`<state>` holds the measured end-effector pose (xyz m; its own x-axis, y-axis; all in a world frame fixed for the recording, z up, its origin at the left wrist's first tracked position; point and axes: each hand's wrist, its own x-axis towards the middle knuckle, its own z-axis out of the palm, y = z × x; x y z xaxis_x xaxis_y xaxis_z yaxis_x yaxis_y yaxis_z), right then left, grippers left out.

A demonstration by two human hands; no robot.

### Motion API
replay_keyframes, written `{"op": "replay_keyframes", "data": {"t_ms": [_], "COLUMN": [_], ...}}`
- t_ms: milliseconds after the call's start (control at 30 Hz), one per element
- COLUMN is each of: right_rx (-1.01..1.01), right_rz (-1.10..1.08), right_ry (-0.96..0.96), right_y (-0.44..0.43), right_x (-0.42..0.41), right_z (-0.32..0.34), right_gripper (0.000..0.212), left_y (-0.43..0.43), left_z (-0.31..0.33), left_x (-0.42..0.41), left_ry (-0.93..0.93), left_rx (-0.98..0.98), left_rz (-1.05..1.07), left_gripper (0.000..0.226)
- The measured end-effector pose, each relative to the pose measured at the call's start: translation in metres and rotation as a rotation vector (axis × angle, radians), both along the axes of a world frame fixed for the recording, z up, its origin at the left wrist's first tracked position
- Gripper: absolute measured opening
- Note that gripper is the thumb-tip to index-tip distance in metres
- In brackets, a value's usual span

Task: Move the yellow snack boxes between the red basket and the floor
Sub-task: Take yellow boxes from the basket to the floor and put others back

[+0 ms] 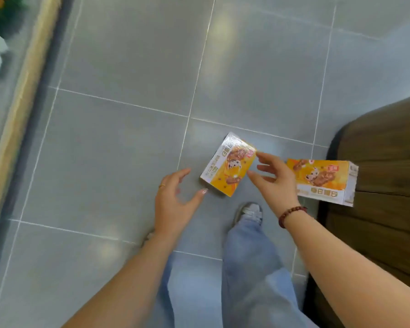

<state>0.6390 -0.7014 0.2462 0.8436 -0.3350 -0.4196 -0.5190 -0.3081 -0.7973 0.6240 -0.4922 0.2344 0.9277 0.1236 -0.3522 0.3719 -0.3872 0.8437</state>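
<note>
Two yellow snack boxes lie on the grey tiled floor (128,150). One yellow box (227,165) sits in the middle, tilted on the tiles. The second yellow box (327,181) lies to the right, beside the dark wooden furniture. My left hand (173,204) hovers just left of the middle box, fingers spread, holding nothing. My right hand (275,181) is between the two boxes, fingers apart, its fingertips close to the middle box's right edge. The red basket is out of view.
Dark wooden furniture (384,197) fills the right side. A pale wooden strip (21,110) runs along the left, with greenery and white paper beyond it. My legs in blue jeans and a grey shoe (249,214) stand just below the boxes.
</note>
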Motion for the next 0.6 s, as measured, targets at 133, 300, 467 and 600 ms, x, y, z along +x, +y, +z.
{"op": "replay_keyframes", "data": {"t_ms": [133,300,467,600], "right_rx": [-0.007,-0.049,-0.245,-0.318], "right_rz": [0.138,0.271,0.62,0.8], "right_ry": [0.073,0.115,0.17,0.289], "right_y": [-0.034,-0.066,-0.087,-0.096], "right_x": [0.043,0.083,0.109,0.125], "right_z": [-0.095,-0.197,-0.27,-0.31], "right_gripper": [0.037,0.045,0.068,0.097], "left_y": [-0.048,-0.076,-0.082,-0.09], "left_z": [-0.091,-0.207,-0.287,-0.32], "left_x": [-0.001,0.003,0.006,0.003], "left_ry": [0.112,0.201,0.284,0.448], "left_rx": [0.049,0.103,0.142,-0.107], "left_rz": [0.097,0.086,0.135,0.416], "left_gripper": [0.053,0.062,0.082,0.091]}}
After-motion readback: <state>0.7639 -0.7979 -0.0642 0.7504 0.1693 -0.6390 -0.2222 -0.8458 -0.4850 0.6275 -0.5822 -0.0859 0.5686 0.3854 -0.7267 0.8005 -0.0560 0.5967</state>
